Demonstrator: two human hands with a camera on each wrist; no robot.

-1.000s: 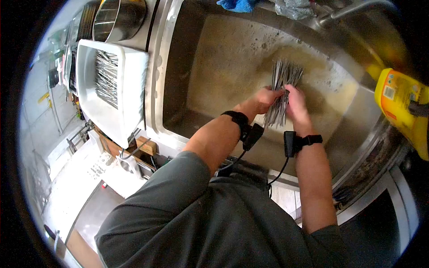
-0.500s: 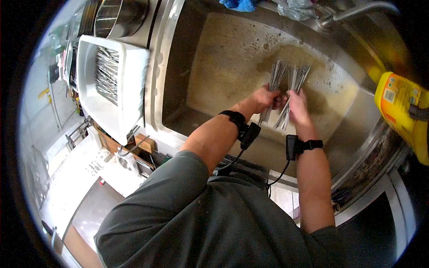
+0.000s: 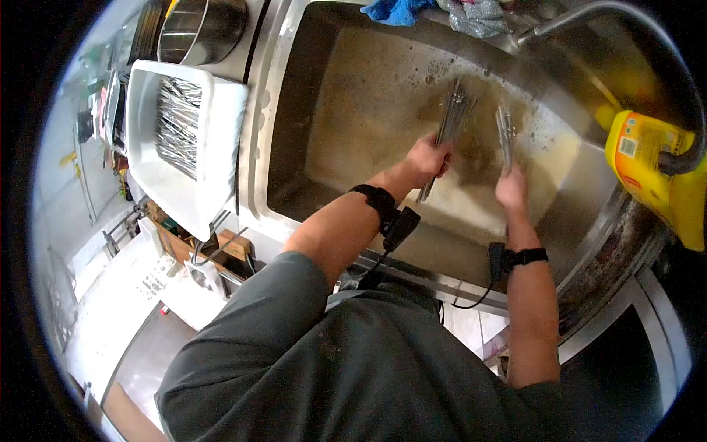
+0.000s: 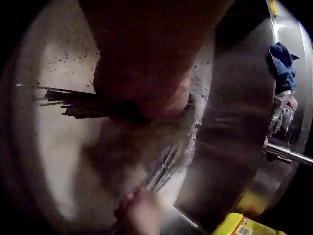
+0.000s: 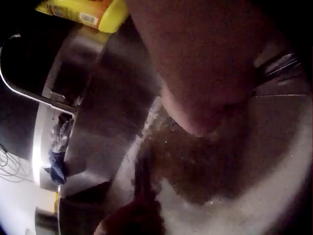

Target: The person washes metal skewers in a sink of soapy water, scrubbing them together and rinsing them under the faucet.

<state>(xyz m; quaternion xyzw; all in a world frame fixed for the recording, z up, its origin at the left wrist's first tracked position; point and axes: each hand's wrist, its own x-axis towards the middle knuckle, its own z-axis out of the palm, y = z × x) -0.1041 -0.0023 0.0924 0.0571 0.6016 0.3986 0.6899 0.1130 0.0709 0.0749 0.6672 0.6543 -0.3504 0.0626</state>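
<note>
Over the murky water in the metal sink, the left hand (image 3: pixel 429 159) grips a bundle of thin metal rods (image 3: pixel 453 110) that sticks out above and below the fist. To its right, the right hand (image 3: pixel 512 188) holds a smaller bundle of rods (image 3: pixel 505 131), the two hands apart. In the left wrist view, dark rods (image 4: pixel 78 104) extend from the left hand (image 4: pixel 142 93), and the right hand (image 4: pixel 142 210) appears below with its rods (image 4: pixel 164 169). The right wrist view shows the right hand (image 5: pixel 200 107) dimly, its fingers mostly hidden.
A white tray (image 3: pixel 221 140) with many metal rods (image 3: pixel 179 129) stands left of the sink (image 3: pixel 294 110), beside a steel pot (image 3: pixel 202 33). At the back edge lie a blue cloth (image 3: pixel 394 10) and a grey scourer-like item (image 3: pixel 479 18). A yellow bottle (image 3: pixel 648 173) and faucet (image 3: pixel 560 23) are on the right.
The single bundle first held between both hands has been split in two. The hands have moved apart, the left one leftward and the right one rightward and slightly down.
</note>
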